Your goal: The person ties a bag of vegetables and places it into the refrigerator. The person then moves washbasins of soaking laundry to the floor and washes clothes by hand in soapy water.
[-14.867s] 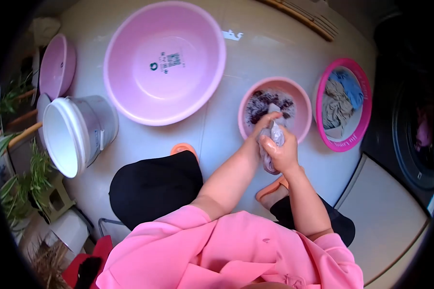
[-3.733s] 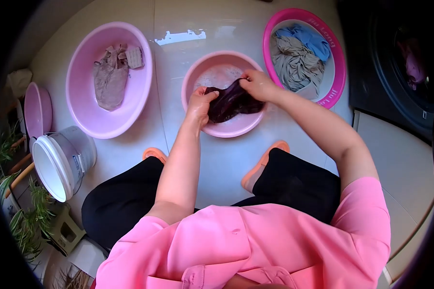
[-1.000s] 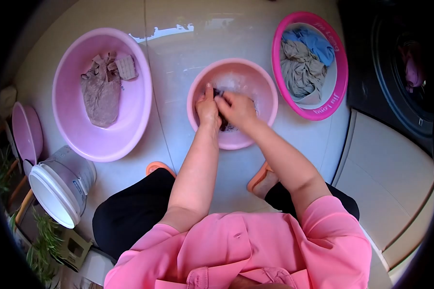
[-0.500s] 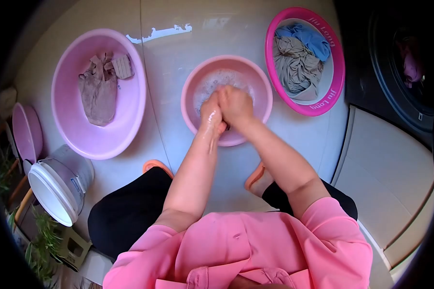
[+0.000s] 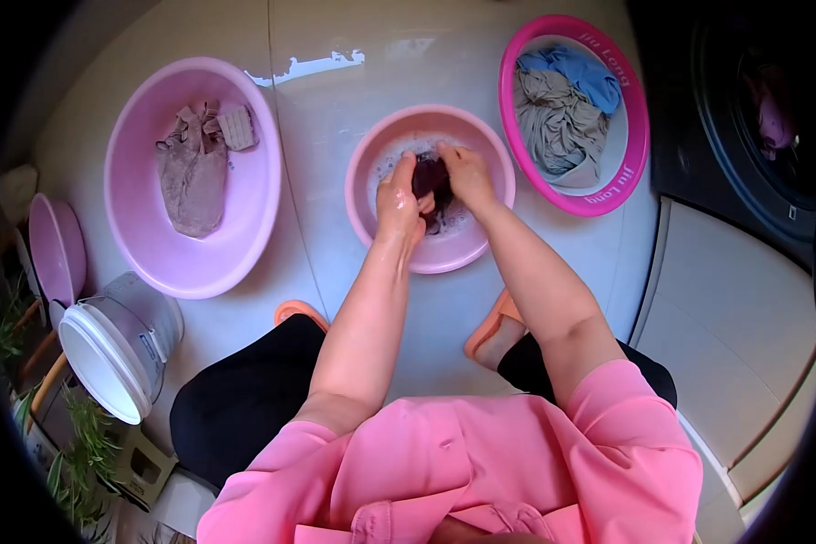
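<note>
A dark maroon cloth [image 5: 429, 178] is stretched between my two hands over a small pink basin [image 5: 358, 213]. My left hand [image 5: 397, 201] grips its left side, with wet suds on the skin. On the other side my right hand [image 5: 467, 178] holds the cloth's right edge, thumb on top. Its lower part hangs down toward the soapy water [image 5: 460, 222]. What garment it is, I cannot make out.
On the left, a large pink-purple basin [image 5: 127, 181] holds a wet greyish garment [image 5: 195, 186]. A magenta-rimmed tub [image 5: 639, 127] with beige and blue clothes [image 5: 566, 118] stands at right, near a dark front-loading washing machine [image 5: 725, 136]. A white bucket [image 5: 104, 363] lies tipped at lower left.
My hands were pressed together over the basin, hiding the cloth. Now they have moved apart, the right hand going rightward, and the dark cloth shows between them.
</note>
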The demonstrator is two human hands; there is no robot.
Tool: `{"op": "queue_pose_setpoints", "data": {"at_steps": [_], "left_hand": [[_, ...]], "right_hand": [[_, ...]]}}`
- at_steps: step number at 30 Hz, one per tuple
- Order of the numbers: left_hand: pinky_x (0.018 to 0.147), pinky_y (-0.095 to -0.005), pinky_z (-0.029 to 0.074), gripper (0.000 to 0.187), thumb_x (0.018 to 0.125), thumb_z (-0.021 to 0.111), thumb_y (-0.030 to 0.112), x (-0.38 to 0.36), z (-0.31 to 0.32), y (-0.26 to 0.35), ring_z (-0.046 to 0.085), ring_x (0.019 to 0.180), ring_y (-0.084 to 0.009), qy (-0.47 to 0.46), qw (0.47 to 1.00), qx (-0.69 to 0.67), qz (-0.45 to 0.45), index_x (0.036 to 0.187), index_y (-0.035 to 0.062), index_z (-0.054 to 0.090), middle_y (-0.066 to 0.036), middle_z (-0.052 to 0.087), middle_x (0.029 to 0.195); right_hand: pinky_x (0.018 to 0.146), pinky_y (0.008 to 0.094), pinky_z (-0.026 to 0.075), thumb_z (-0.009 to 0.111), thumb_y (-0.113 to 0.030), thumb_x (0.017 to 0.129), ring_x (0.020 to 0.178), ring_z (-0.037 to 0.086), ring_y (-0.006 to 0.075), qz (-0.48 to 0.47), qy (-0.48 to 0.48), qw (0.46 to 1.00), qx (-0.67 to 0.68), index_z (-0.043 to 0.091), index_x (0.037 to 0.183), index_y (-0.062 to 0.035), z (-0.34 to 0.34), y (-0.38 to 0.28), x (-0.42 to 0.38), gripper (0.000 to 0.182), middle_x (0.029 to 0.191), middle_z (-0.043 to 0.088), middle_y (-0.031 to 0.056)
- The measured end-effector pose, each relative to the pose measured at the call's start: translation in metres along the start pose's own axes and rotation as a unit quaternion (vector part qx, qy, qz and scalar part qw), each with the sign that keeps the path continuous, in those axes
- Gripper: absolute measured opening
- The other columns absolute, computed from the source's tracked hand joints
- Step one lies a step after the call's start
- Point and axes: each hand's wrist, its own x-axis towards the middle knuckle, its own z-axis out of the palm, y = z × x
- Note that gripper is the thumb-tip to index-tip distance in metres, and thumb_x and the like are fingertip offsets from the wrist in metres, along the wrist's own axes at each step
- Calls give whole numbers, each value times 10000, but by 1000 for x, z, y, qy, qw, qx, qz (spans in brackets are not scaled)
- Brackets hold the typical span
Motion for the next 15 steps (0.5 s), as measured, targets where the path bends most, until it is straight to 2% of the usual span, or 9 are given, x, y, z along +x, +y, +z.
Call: {"op": "queue_pose_setpoints", "data": {"at_steps": [2, 3, 4, 5, 7, 11, 12, 14, 15], "left_hand": [[437, -214, 315, 251, 870, 556, 312, 4, 10, 4, 487, 550, -98, 216, 969, 51, 108, 851, 61, 561, -16, 550, 696], [549, -225, 428, 245, 868, 570, 273, 8, -2, 4, 555, 719, -120, 223, 969, 31, 104, 974, 53, 549, -33, 580, 837], [549, -225, 428, 245, 868, 570, 273, 11, -8, -2, 555, 719, -120, 224, 969, 29, 103, 974, 53, 549, -33, 580, 837], [661, -256, 454, 239, 873, 563, 235, 14, -14, -9, 551, 835, -138, 187, 972, 12, 141, 1025, 54, 529, -44, 571, 924], [906, -359, 443, 233, 884, 527, 124, 20, -22, -11, 515, 1052, -204, 150, 971, -28, 185, 1108, 74, 491, -72, 525, 1123], [910, -389, 435, 239, 889, 507, 101, 29, -30, -5, 505, 1065, -219, 128, 965, -199, 116, 1127, 98, 485, -71, 502, 1168], [907, -380, 433, 239, 886, 513, 103, 31, -30, -5, 506, 1062, -218, 137, 964, -198, 109, 1124, 91, 489, -74, 513, 1155], [901, -361, 427, 241, 881, 524, 108, 34, -29, -4, 509, 1056, -217, 154, 963, -196, 97, 1119, 77, 498, -80, 533, 1128], [901, -361, 427, 241, 881, 524, 108, 35, -27, -5, 509, 1056, -217, 155, 963, -196, 98, 1119, 77, 498, -80, 533, 1128]], "right_hand": [[760, 343, 453, 531, -387, 859, 801, 614, 245, 73, 21, 986, 150, 636, 906, 5, 8, 28, 9, 409, 858, 645, 155], [760, 343, 453, 531, -387, 859, 801, 614, 245, 73, 21, 986, 149, 636, 906, 5, 5, 27, 9, 409, 858, 645, 155], [768, 331, 454, 562, -372, 850, 819, 605, 218, 129, 5, 948, 291, 622, 951, 8, 1, 23, 6, 397, 895, 639, 128], [776, 320, 454, 592, -356, 842, 838, 596, 190, 182, -9, 886, 426, 607, 996, 11, -3, 19, 3, 398, 933, 633, 101], [777, 311, 456, 607, -346, 832, 847, 594, 185, 175, -49, 870, 458, 587, 1033, 9, -10, 13, -3, 408, 960, 625, 98], [772, 301, 465, 612, -295, 835, 862, 594, 176, 169, -178, 819, 519, 571, 1054, 12, -19, 7, -11, 379, 964, 621, 90], [772, 301, 465, 612, -295, 835, 862, 594, 176, 170, -179, 819, 518, 571, 1054, 12, -15, 11, -7, 379, 964, 621, 90], [746, 362, 479, 581, -238, 842, 851, 616, 251, 95, -63, 893, 435, 562, 1064, -8, 4, 20, 5, 320, 965, 627, 140], [746, 362, 479, 581, -238, 842, 851, 616, 251, 95, -65, 893, 435, 562, 1064, -8, 12, 14, 5, 320, 965, 627, 140]]}}
